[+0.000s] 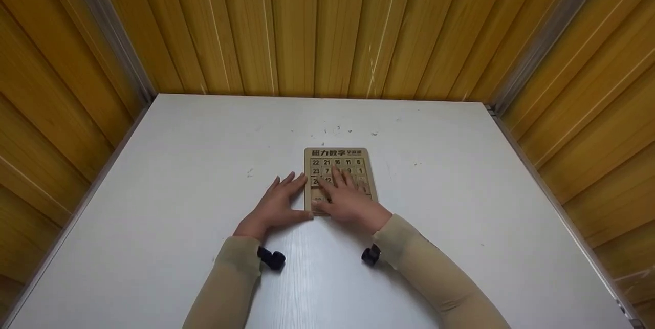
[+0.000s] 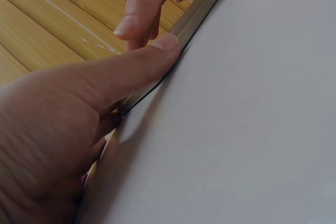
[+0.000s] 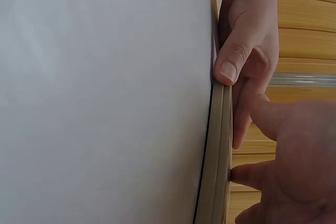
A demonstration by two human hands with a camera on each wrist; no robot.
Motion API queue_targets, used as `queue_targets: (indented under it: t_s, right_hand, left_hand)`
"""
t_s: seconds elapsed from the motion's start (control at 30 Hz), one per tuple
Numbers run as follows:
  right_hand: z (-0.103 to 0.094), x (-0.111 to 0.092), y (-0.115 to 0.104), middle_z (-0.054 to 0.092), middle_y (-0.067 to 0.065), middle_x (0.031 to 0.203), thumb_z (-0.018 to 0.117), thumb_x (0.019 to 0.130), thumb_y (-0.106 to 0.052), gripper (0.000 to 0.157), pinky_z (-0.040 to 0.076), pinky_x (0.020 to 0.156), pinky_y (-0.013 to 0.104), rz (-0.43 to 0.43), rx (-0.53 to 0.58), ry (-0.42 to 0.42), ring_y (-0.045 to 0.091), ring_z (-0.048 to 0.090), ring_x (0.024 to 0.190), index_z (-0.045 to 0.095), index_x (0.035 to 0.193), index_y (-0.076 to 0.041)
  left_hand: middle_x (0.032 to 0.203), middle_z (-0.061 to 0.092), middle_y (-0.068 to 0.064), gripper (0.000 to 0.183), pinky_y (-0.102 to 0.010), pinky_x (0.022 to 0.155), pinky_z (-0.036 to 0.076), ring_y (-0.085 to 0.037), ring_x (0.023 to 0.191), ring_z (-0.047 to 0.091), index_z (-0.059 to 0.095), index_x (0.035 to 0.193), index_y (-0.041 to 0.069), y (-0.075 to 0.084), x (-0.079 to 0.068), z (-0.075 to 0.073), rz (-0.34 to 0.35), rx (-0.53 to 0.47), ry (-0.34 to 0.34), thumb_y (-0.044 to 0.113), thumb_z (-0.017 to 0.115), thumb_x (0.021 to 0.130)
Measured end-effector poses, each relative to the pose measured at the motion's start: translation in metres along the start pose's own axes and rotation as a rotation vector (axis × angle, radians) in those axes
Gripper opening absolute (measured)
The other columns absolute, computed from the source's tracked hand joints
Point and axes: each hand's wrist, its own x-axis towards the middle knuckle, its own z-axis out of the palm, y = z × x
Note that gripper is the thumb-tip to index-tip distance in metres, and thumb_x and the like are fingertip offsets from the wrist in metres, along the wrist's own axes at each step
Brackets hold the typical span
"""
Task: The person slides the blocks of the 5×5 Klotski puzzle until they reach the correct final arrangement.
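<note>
A wooden number slide puzzle (image 1: 327,162) lies flat on the white table, with dark characters along its far border and rows of numbered square tiles below. At its near left corner, my left hand (image 1: 276,207) holds the frame, thumb on the near edge and fingers along the left side. Over the lower tiles is my right hand (image 1: 349,203), its spread fingers resting on them and hiding several numbers. In the left wrist view, the left thumb presses against the puzzle's side edge (image 2: 197,17). The right wrist view shows right fingertips (image 3: 244,175) at the tile face.
The white table (image 1: 179,175) extends around the puzzle, with small dark marks beyond its far edge. Yellow wood-look panels (image 1: 317,27) enclose the back and both sides. Each wrist wears a small black camera (image 1: 272,258).
</note>
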Motion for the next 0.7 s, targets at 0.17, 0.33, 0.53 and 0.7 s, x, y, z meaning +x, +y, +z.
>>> queue_targets:
  t_s: [0.17,0.33,0.53,0.7]
  right_hand:
    - [0.004,-0.009,0.002,-0.013,0.010,0.174,0.040,0.100,-0.071,0.079,-0.007,0.126,0.071,-0.002,-0.001,-0.008,0.040,-0.011,0.160,0.015,0.166,-0.035]
    - [0.006,-0.017,0.001,-0.009,0.009,0.175,0.038,0.099,-0.073,0.078,-0.005,0.126,0.072,-0.018,-0.037,-0.013,0.041,-0.008,0.161,0.016,0.165,-0.038]
    - [0.000,-0.017,0.002,-0.009,0.009,0.175,0.041,0.101,-0.069,0.077,-0.006,0.127,0.069,-0.026,0.021,-0.001,0.041,-0.010,0.160,0.019,0.165,-0.034]
    - [-0.006,-0.002,0.003,-0.008,0.011,0.175,0.042,0.102,-0.066,0.077,-0.006,0.127,0.070,0.009,0.031,0.026,0.040,-0.010,0.161,0.019,0.166,-0.029]
  left_hand:
    - [0.169,0.032,-0.001,0.100,-0.054,0.134,0.008,-0.032,0.161,0.016,0.036,0.161,0.020,0.000,0.000,-0.001,0.004,0.006,-0.005,0.047,0.087,0.079]
    - [0.168,0.033,-0.001,0.101,-0.052,0.134,0.007,-0.029,0.161,0.018,0.036,0.161,0.017,0.000,0.001,-0.002,0.026,0.024,-0.004,0.048,0.086,0.078]
    - [0.168,0.034,-0.001,0.100,-0.050,0.135,0.007,-0.027,0.161,0.019,0.036,0.161,0.018,-0.001,0.002,-0.001,0.024,0.030,-0.005,0.047,0.086,0.079]
    - [0.168,0.034,0.001,0.100,-0.049,0.135,0.006,-0.025,0.161,0.019,0.035,0.161,0.018,0.001,0.002,-0.001,0.016,0.024,-0.021,0.044,0.086,0.080]
